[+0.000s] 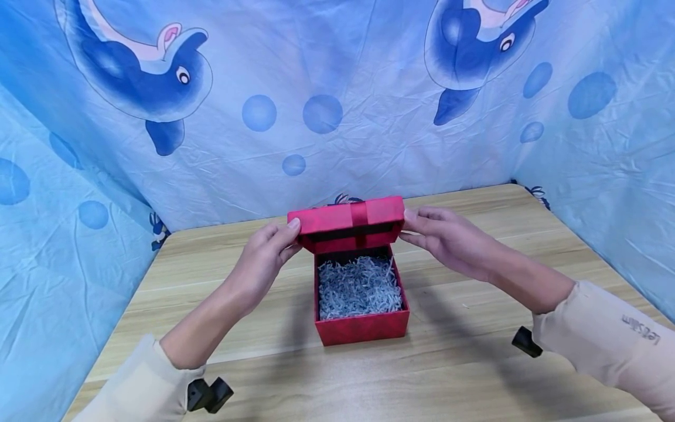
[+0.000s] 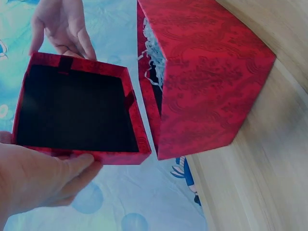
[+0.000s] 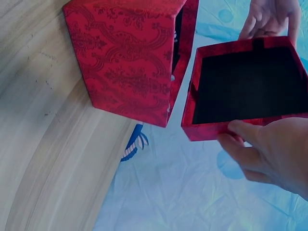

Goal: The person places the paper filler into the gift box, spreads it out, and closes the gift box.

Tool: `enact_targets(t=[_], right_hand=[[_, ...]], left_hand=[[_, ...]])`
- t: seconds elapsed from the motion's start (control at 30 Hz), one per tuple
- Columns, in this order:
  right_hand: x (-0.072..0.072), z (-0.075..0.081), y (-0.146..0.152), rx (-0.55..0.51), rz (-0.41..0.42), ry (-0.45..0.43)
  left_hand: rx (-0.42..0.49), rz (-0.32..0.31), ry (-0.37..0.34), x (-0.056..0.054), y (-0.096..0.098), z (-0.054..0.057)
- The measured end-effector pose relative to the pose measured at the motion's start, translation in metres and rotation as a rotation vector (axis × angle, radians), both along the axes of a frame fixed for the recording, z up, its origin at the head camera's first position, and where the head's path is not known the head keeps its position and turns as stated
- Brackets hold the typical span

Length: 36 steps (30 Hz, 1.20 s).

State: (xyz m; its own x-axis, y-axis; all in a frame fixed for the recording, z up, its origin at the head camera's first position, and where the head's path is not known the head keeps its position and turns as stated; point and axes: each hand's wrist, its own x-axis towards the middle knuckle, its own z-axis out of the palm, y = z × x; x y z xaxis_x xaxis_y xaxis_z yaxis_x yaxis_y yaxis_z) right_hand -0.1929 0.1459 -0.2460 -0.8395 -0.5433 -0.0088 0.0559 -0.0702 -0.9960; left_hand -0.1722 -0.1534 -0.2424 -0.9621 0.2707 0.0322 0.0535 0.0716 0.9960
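A red patterned gift box [image 1: 364, 327] stands uncovered on the table, filled with pale shredded paper [image 1: 358, 288]. Its red lid [image 1: 332, 219], with a ribbon band [image 1: 360, 214] across it, is held tilted above the box's far side. My left hand [image 1: 263, 258] grips the lid's left side, thumb on the outer face. On the opposite side, my right hand [image 1: 448, 237] pinches the lid's edge between thumb and fingers. Both wrist views show the lid's black inside [image 2: 77, 108], apart from the box wall [image 3: 125, 62].
The wooden table [image 1: 232, 340] meets a blue dolphin-print cloth [image 1: 369, 135] at its back and sides. A tiny pale scrap [image 1: 466, 306] lies right of the box. Small black devices [image 1: 210, 395] sit at both wrists.
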Motion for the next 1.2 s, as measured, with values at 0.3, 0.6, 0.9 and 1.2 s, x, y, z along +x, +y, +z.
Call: enact_targets(t=[0.3, 0.6, 0.9, 1.2], right_hand=[[-0.001, 0.002, 0.011, 0.135, -0.028, 0.059], [-0.003, -0.004, 0.021, 0.340, -0.014, 0.239], [-0.001, -0.006, 0.021, 0.340, 0.017, 0.276], [0.003, -0.011, 0.017, 0.278, 0.057, 0.349]], left_hand=[[-0.232, -0.039, 0.016, 0.012, -0.012, 0.000], [-0.203, -0.067, 0.069, 0.017, -0.011, -0.009], [-0.165, -0.047, 0.161, 0.023, -0.007, -0.021], [-0.180, 0.002, 0.193, 0.027, -0.002, -0.028]])
